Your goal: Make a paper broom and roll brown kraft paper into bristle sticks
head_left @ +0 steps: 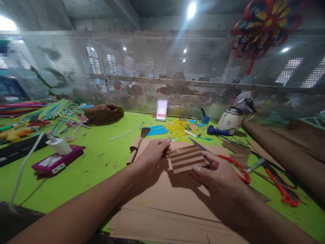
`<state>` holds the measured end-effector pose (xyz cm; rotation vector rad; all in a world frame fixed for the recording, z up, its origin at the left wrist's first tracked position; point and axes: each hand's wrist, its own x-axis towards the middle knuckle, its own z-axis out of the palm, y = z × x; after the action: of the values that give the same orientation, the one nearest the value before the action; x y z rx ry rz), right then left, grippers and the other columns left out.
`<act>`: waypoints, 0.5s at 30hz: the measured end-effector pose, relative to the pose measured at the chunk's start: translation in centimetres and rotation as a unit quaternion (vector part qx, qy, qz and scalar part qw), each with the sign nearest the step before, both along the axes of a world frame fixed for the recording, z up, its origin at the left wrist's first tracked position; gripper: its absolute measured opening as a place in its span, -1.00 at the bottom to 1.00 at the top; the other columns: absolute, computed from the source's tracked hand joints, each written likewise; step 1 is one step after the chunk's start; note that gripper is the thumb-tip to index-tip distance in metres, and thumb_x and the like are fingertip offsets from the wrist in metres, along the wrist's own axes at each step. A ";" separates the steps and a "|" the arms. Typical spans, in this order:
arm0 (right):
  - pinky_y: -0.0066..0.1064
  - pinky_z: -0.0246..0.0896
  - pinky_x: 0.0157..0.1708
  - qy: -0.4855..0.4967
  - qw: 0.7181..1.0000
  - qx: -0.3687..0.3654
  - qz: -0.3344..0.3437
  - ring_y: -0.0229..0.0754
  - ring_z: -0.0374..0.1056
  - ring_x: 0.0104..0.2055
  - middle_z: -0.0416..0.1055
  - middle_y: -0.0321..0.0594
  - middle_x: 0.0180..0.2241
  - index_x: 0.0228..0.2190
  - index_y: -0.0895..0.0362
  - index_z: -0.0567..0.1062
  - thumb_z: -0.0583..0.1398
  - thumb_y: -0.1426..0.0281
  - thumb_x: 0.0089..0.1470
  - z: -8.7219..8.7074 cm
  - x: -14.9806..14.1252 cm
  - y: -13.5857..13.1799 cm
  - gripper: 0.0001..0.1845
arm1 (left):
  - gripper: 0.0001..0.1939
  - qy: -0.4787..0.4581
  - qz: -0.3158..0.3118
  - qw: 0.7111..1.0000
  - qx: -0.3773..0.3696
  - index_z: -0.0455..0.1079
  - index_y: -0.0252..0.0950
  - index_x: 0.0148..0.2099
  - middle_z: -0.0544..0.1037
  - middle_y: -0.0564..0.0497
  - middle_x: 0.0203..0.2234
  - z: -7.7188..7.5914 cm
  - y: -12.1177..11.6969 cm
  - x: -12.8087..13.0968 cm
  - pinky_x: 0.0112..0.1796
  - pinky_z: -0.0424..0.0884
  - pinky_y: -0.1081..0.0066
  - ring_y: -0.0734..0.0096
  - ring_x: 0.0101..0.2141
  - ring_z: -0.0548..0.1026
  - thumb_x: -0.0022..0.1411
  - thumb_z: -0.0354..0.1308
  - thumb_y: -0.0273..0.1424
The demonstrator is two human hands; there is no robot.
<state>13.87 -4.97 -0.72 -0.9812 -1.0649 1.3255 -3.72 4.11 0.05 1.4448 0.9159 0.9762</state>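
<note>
A pleated piece of brown paper (186,158) is held between both hands above a large brown paper sheet (165,206). My left hand (154,152) pinches its left edge with fingers closed. My right hand (218,173) grips the right edge of the pleated paper and also has red-handled scissors (236,166) looped on its fingers, the blades pointing up and left behind the paper.
Green table (101,159) with a pink phone and white charger (57,159) at left, coloured straws (56,113), a rolled paper brush (137,144), paper scraps (177,128), a white pot (230,118), brown paper rolls (281,149), more scissors (281,189), and a perforated screen behind.
</note>
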 end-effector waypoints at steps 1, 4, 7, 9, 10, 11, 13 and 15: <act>-0.21 0.31 -0.14 -0.031 0.999 0.019 -0.010 0.00 0.41 -0.09 0.49 -0.12 -0.12 -0.08 0.09 0.41 0.26 0.43 -0.06 0.1 0.1 0.1 -0.56 | -0.58 0.006 0.028 0.999 0.015 0.17 -0.29 -0.55 0.22 0.13 -0.65 0.2 -0.1 0.0 -0.52 0.04 0.45 0.55 -0.61 0.13 0.22 0.01 -0.12; -0.18 0.30 -0.12 -0.198 0.969 0.127 -0.081 -0.01 0.41 -0.12 0.49 -0.12 -0.17 -0.14 0.10 0.44 0.21 0.45 -0.03 -0.2 0.8 0.6 -0.65 | -0.57 0.047 0.071 0.995 0.058 0.13 -0.28 -0.59 0.18 0.14 -0.68 1.0 -1.0 0.3 -0.53 0.03 0.45 0.55 -0.62 0.10 0.22 0.02 -0.14; -0.09 0.22 -0.04 -0.381 0.871 0.256 -0.173 0.02 0.36 -0.08 0.46 -0.09 -0.14 -0.13 0.09 0.44 0.17 0.50 0.01 -0.6 1.2 0.7 -0.67 | -0.55 0.084 -0.008 0.995 0.056 0.18 -0.29 -0.60 0.20 0.12 -0.69 1.4 -2.4 0.8 -0.52 0.06 0.45 0.53 -0.61 0.14 0.22 0.01 -0.12; -0.05 0.19 -0.02 -0.443 0.818 0.314 -0.190 0.04 0.33 -0.05 0.43 -0.07 -0.09 -0.06 0.07 0.40 0.15 0.51 0.03 -0.8 1.1 0.4 -0.61 | -0.56 0.069 -0.096 0.993 0.029 0.27 -0.31 -0.55 0.25 0.09 -0.65 1.2 -3.2 1.1 -0.50 0.10 0.45 0.52 -0.58 0.19 0.21 0.02 -0.09; -0.05 0.20 -0.04 -0.460 0.801 0.332 -0.189 0.05 0.32 -0.06 0.42 -0.07 -0.09 -0.02 0.07 0.37 0.15 0.50 0.04 -0.9 1.0 0.3 -0.58 | -0.57 0.049 -0.133 0.990 0.010 0.31 -0.32 -0.51 0.28 0.08 -0.63 1.0 -3.6 1.2 -0.49 0.12 0.45 0.52 -0.57 0.21 0.21 0.02 -0.08; -0.05 0.22 -0.07 -0.475 0.787 0.348 -0.184 0.05 0.32 -0.07 0.42 -0.06 -0.10 0.01 0.07 0.34 0.15 0.50 0.04 -0.9 0.8 0.1 -0.55 | -0.58 0.025 -0.161 0.987 -0.010 0.34 -0.33 -0.47 0.31 0.06 -0.60 0.9 -3.9 1.3 -0.48 0.15 0.45 0.51 -0.55 0.23 0.22 0.02 -0.08; -0.06 0.28 -0.17 -0.508 0.754 0.380 -0.170 0.06 0.33 -0.12 0.44 -0.03 -0.16 0.07 0.10 0.28 0.13 0.50 0.05 -1.0 0.6 -0.1 -0.49 | -0.58 -0.025 -0.181 0.982 -0.051 0.37 -0.34 -0.42 0.36 0.01 -0.54 0.6 -4.4 1.4 -0.44 0.21 0.43 0.50 -0.53 0.27 0.22 0.03 -0.07; -0.06 0.29 -0.25 -0.543 0.710 0.421 -0.155 0.07 0.33 -0.19 0.46 0.01 -0.23 0.13 0.18 0.20 0.12 0.51 0.05 -1.0 0.3 -0.1 -0.42 | -0.56 -0.061 -0.178 0.979 -0.083 0.38 -0.35 -0.40 0.40 -0.04 -0.51 0.5 -4.5 1.4 -0.40 0.27 0.40 0.47 -0.51 0.31 0.21 0.03 -0.05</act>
<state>14.21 -5.03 -1.72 -1.0969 -1.9976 -0.2584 -2.29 -0.42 0.57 1.3333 0.6063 0.6964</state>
